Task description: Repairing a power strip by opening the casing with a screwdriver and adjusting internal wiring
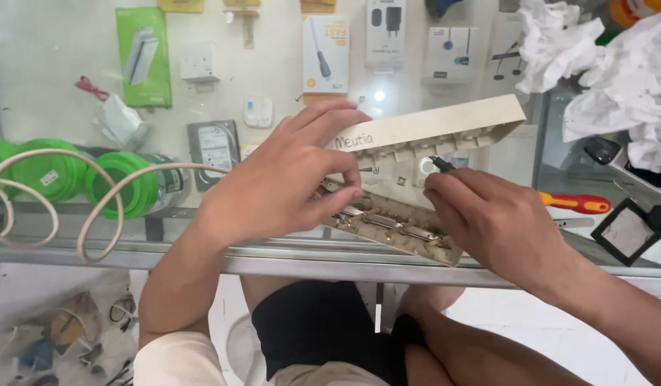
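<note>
**Two hands at an opened power strip**

The glass counter [73, 43] carries an opened cream power strip housing [423, 132], its metal contact strips [387, 225] exposed, near the front edge. The left hand [273, 182] grips the housing, fingers curled over it. The right hand [487, 214] is closed around a small black tool [440, 164]. A red screwdriver [575, 204] lies just beside it.

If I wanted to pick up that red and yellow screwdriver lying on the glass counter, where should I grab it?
Probably by the red handle of the screwdriver, coming from above. It lies flat on the glass counter, and the handle is its thickest exposed part; the rest is hidden behind the right hand.
</note>
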